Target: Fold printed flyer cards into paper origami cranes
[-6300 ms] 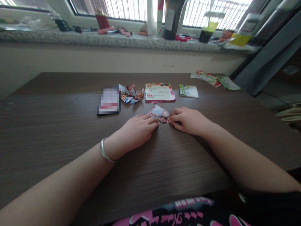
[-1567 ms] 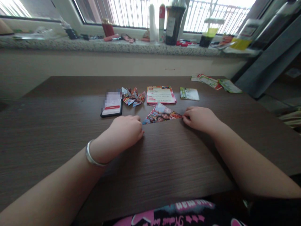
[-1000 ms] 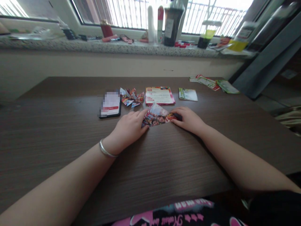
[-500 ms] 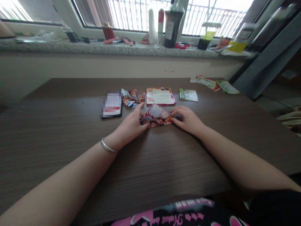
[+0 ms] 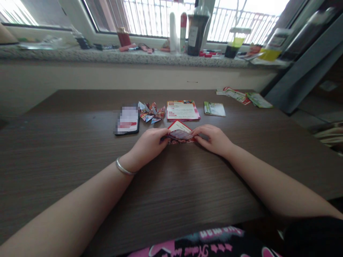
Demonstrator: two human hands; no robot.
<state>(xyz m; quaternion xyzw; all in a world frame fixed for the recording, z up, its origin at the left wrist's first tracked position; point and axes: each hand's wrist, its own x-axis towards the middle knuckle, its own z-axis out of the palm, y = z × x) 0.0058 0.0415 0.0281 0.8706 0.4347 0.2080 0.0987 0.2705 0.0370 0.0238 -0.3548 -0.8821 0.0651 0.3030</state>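
Observation:
Between my two hands is a folded sheet of colourful printed paper, its pointed top edged in red with a pale inside showing. My left hand pinches its left end, thumb and fingers closed on it. At the right end, my right hand grips it between thumb and fingertips. Just beyond lies a stack of printed sheets with red and white print. To its left rest several folded colourful paper pieces, and beside them a phone with a blurred screen.
A small stack of green and white cards lies right of the sheets. Printed strips and a green packet are at the table's far right. Bottles, including a dark one, line the stone windowsill behind the brown table.
The paper's upper part has been turned, so a red-edged pale point now shows at the top. My left fingers have come down from the paper stretched out and closed on its edge.

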